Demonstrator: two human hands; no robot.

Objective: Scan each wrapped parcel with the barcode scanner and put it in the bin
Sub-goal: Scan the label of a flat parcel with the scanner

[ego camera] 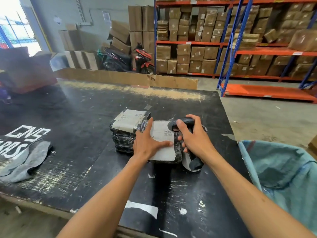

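Black table (96, 117), painted "CNS" lettering (28, 133)

My left hand (147, 145) lies flat on the near parcel (164, 143) and covers the left part of its white label (163, 140); the barcode print beside my fingertips is too small for me to read. My right hand (193, 136) wraps the barcode scanner (184, 125), hiding most of its grip and whatever lies under it. Past my left hand, the far parcel (127, 126) carries writing I cannot make out. Right of my right hand, the teal bin (283, 169) is cut off by the frame edge. Far left, the white lettering (20, 140) on the table (77, 117) is partly under a grey cloth (24, 162).
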